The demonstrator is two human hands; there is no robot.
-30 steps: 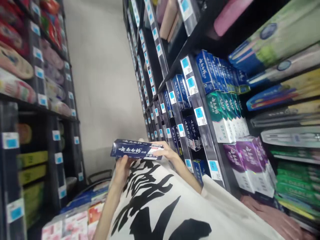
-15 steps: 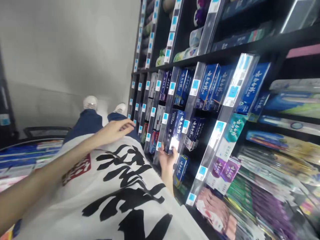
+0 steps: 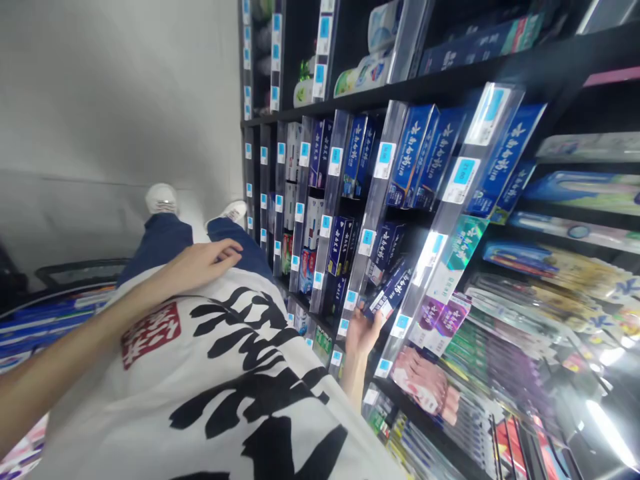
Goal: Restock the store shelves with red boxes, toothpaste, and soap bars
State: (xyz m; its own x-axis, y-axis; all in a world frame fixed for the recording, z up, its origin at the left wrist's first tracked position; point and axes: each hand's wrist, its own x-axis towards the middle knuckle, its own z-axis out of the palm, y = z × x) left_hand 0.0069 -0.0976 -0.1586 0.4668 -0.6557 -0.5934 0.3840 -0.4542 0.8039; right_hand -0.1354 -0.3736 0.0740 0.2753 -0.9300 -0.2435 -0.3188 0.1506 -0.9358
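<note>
The right hand's (image 3: pixel 361 331) fingers pinch a box (image 3: pixel 393 290) at the right shelf (image 3: pixel 345 102), unreleased; the empty left hand's (image 3: pixel 207 263) rest loosely together.

Price labels (image 3: pixel 461 179), stocked shelves (image 3: pixel 360 95) and rows of boxed goods (image 3: pixel 411 152) show a shop.

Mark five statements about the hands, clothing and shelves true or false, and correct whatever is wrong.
1. The right hand holds a dark blue box. True.
2. The left hand grips a toothbrush pack. False: nothing shows in its grasp.
3. The white shirt bears a red patch. True.
4. Both shoes are black. False: they are white.
5. Price labels run along the shelf edges. True.
</note>
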